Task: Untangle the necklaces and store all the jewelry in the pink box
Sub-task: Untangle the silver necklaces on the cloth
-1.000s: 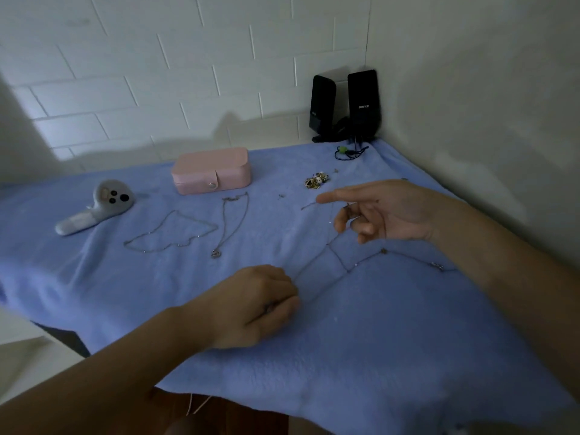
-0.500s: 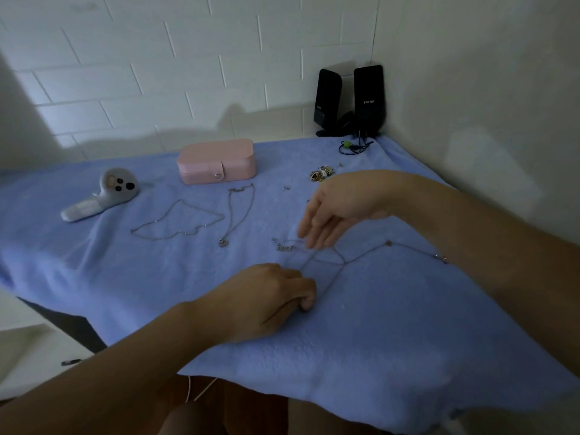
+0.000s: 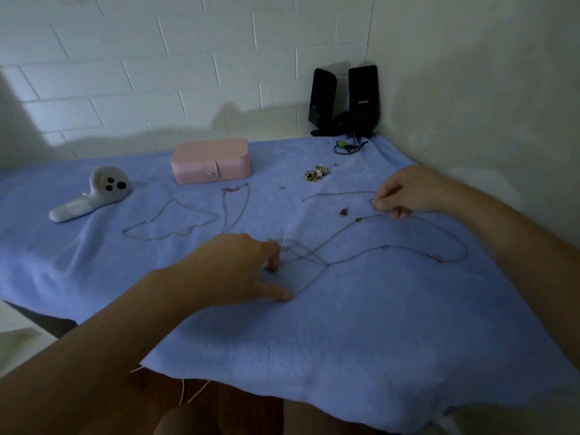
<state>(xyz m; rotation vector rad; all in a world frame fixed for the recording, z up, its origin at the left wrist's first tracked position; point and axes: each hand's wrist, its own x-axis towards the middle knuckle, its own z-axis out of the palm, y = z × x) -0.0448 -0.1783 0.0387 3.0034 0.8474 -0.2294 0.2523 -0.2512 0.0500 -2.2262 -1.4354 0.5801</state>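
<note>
Left hand (image 3: 238, 271) lies low on the cloth (image 3: 345, 340), fingertips pressed down at the left end of the tangle (image 3: 326, 262), thumb spread wide apart from them with nothing pinched between.

Far left, a grey controller (image 3: 91, 196) rests on its side. Next comes a loose necklace (image 3: 171, 221) lying in a wide loop, and just beside it a second necklace (image 3: 235, 205) laid out long and narrow, its top near the box (image 3: 210, 164). That box is pink, shut with its snap tab fastened, and stands toward the back wall, well apart from both hands.

Right of the box sits a small heap of rings (image 3: 315, 174). Nearer, the tangle crosses itself by the left fingers and runs out rightward in a long loop. A pendant (image 3: 344, 211) lies alone above it. Right hand (image 3: 405, 193) has its fingers curled together, pinching the right end of a short chain (image 3: 339, 194) that stretches leftward across the cloth — the tangle's loop passes just under the knuckles. Two black speakers (image 3: 345, 98) stand in the back corner.
</note>
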